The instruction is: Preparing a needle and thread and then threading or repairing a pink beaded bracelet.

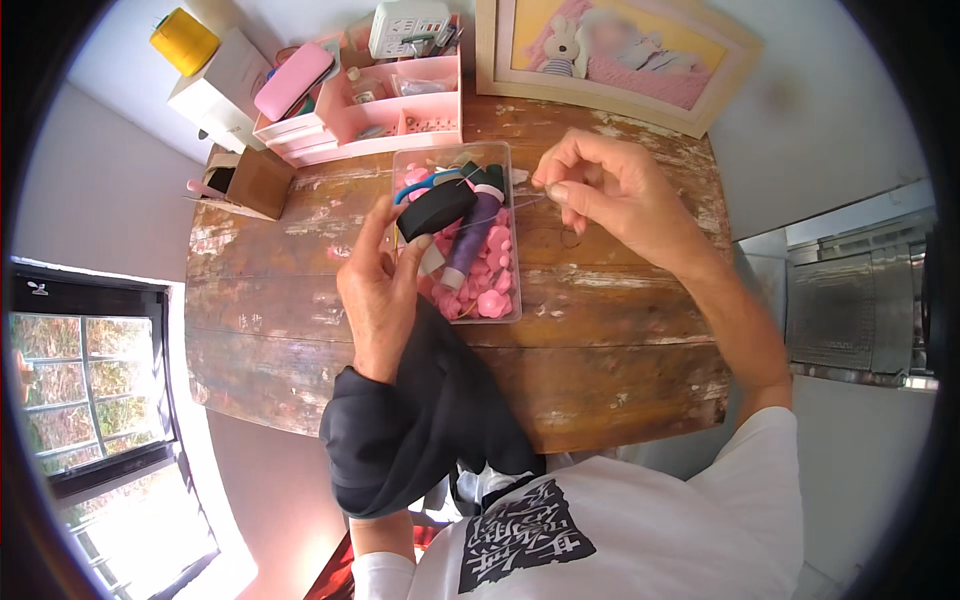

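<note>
Pinched between the thumb and fingers of my left hand (pixel 378 270) is a thick, rounded black piece (pixel 437 209); I cannot tell its exact kind. A thin pale thread (pixel 495 217) stretches from beside it to my right hand (pixel 600 190), whose thumb and fingertips close on it over the table. Below the black piece stands a clear plastic box (pixel 517 290) with pink flower-like pieces (pixel 490 300), a purple thread spool (pixel 472 238), a dark green spool (pixel 487 178) and blue-handled scissors (pixel 425 186). Black cloth (pixel 425 410) drapes over my left forearm and hangs below the table edge.
At the back left sit a pink organizer (pixel 400 120), a pink case (pixel 293 80), a small cardboard box (pixel 245 182) and a yellow thread cone (pixel 184 42) on a white box (pixel 225 90). A framed picture (pixel 615 95) leans at the back of the worn wooden table (pixel 620 350).
</note>
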`<state>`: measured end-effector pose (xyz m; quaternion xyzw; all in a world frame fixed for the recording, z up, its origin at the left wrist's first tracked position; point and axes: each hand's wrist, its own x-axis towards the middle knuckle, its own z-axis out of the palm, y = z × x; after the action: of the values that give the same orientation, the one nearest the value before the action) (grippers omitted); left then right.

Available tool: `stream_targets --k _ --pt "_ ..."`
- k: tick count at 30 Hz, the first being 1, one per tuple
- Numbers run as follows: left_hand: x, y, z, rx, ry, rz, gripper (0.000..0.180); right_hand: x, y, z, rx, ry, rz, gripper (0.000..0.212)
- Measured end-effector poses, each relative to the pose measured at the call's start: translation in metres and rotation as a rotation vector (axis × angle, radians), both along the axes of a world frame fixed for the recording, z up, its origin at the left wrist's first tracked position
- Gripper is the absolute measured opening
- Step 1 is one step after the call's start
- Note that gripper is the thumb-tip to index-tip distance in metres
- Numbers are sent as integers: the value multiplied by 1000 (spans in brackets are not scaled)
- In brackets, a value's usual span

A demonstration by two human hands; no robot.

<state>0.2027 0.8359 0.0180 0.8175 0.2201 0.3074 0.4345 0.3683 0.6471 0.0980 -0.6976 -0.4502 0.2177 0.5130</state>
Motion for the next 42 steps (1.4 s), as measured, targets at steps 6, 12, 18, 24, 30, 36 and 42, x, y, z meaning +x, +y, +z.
stream_targets --k 6,12,18,24,30,36,42 --pt "-29 3 18 -118 -158 68 25 -2 -18 7 157 707 26 10" --pt "-89 -15 65 -373 10 -13 20 -28 -21 38 198 760 82 10" --pt "-117 -46 90 -454 58 -201 39 -67 -13 54 215 672 101 11" --pt "-97 -75 79 -556 88 -428 39 -121 7 56 124 770 165 17" --pt "-117 -54 68 -521 23 -414 5 -101 -9 56 397 821 122 9" --pt "-156 -23 58 -551 105 -361 5 -81 -42 68 577 741 -129 10" --pt "-184 -1 50 -591 117 -405 8 -79 -50 66 618 711 -189 8"
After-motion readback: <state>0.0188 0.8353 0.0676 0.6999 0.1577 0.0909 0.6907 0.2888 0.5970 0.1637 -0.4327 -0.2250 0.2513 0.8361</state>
